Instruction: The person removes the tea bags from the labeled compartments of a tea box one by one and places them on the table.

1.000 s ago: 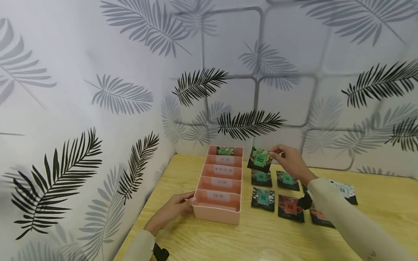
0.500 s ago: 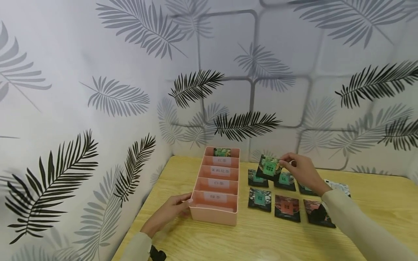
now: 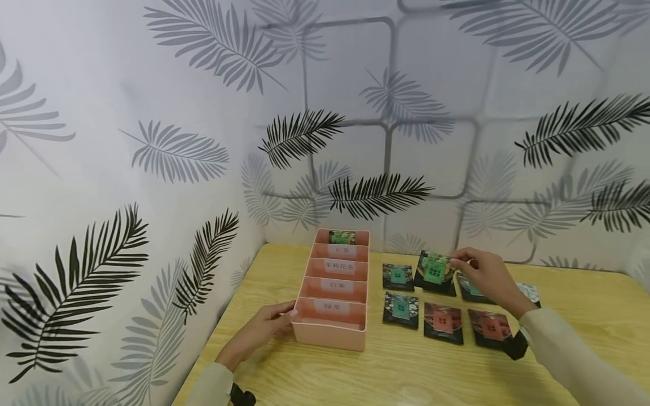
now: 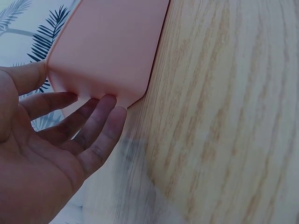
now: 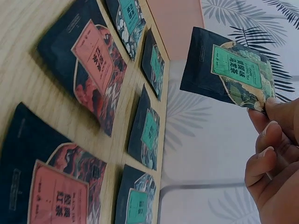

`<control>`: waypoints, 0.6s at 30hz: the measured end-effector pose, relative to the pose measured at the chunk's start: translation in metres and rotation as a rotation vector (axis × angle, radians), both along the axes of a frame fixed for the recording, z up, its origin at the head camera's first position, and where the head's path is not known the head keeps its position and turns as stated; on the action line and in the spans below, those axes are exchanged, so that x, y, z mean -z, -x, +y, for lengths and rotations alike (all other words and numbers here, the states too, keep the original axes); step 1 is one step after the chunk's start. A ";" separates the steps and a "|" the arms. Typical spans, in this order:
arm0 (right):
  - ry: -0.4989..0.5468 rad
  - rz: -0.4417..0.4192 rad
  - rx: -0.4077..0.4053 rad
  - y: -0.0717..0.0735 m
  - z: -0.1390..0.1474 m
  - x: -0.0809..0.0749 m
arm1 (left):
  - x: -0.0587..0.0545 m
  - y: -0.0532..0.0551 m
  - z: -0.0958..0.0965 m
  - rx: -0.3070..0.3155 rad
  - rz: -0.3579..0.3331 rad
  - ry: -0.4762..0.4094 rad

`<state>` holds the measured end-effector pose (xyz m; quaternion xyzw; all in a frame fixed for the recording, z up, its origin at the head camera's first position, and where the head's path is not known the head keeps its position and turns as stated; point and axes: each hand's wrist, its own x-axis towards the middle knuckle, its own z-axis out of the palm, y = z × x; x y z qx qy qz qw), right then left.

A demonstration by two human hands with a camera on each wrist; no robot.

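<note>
A long pink divided box (image 3: 330, 336) with labelled compartments stands left of centre in the head view. A green-labelled tea sachet (image 3: 342, 238) sits in its farthest compartment. My left hand (image 3: 261, 330) holds the box's near left corner, thumb at the rim and fingertips against the outer wall, as the left wrist view (image 4: 60, 140) shows. Between thumb and fingers my right hand (image 3: 490, 277) pinches the edge of a green-labelled tea sachet (image 5: 231, 70), raised above the table sachets. In the head view this held sachet (image 3: 434, 270) overlaps another one beneath it.
Right of the box, several black tea sachets lie in rows: green-labelled ones (image 3: 398, 276) (image 3: 401, 309) and red-labelled ones (image 3: 443, 321) (image 3: 490, 328). A pale sachet (image 3: 529, 292) is partly behind the right wrist. The wood table (image 3: 396, 372) meets leaf-patterned walls (image 3: 355, 152).
My right hand has carried the pinched sachet rightward and a little nearer, away from the box, over the row of sachets. My left hand stays on the box corner.
</note>
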<state>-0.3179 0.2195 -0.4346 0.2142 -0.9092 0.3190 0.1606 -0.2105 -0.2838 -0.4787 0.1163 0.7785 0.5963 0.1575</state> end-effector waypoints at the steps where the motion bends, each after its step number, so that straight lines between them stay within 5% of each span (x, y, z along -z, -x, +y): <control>1: -0.003 -0.005 0.005 -0.001 0.002 0.001 | 0.000 0.000 0.000 -0.003 -0.001 0.000; 18: -0.029 -0.002 0.038 -0.022 0.046 0.010 | 0.001 -0.002 0.003 -0.015 0.010 -0.004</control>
